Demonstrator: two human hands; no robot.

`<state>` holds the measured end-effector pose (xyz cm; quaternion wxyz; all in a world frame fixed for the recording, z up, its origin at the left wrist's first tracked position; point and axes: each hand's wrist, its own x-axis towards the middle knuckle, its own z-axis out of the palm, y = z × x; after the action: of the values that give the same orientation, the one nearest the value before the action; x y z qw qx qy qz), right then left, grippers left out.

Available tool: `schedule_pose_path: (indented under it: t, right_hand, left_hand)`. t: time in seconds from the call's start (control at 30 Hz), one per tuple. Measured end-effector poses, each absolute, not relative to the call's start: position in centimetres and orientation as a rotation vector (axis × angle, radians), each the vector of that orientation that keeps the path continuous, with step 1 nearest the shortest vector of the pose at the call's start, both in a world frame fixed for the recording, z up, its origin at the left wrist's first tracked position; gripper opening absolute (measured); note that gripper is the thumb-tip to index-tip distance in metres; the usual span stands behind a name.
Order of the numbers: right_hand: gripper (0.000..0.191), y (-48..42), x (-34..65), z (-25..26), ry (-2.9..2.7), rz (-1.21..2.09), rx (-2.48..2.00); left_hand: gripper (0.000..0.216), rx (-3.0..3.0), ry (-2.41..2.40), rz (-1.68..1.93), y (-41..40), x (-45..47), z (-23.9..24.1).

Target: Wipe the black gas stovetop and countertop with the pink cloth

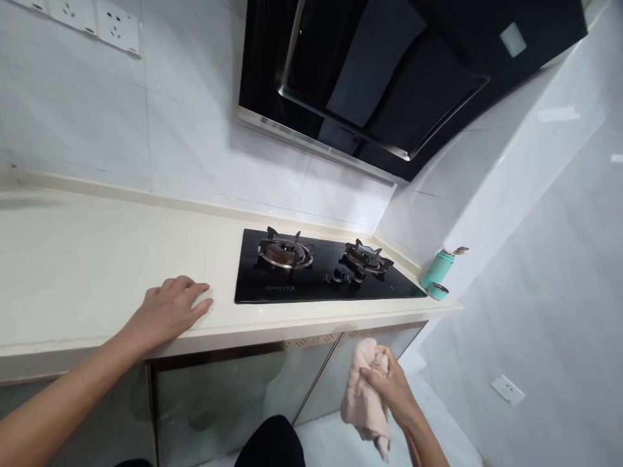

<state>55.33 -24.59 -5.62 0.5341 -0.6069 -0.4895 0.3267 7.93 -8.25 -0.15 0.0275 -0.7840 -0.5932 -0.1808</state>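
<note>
My left hand (170,308) rests on the cream countertop (97,259) near its front edge, fingers apart and holding nothing. It lies to the left of a black glass gas stove (311,290) with two burners and two knobs. In front of the cabinets, below counter height, my right hand (387,379) is closed around a bunched pale pink cloth (365,405). The cloth's lower end hangs loose. No contact shows between the cloth and the counter or cabinets.
A black range hood (389,78) juts out above the stove. At the counter's right end stand a teal canister (439,269) and a small teal round container (438,292). Cabinet doors (219,395) run under the counter. Sockets (118,26) are on the tiled wall.
</note>
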Motion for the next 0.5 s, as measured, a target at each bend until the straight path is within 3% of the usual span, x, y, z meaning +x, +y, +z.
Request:
schedule_pose_path:
  t: [0.27,0.5]
  right_hand:
    - [0.043,-24.8,60.7,0.5,-1.044,0.422,-1.590]
    - [0.045,-17.9,65.7,7.9,-1.041,0.078,-1.751]
  left_hand:
    - [0.059,-2.447,-1.854,-0.597,-8.5,8.1,0.1]
    - [0.060,-2.412,-1.807,-0.631,-8.1,7.7,-0.8]
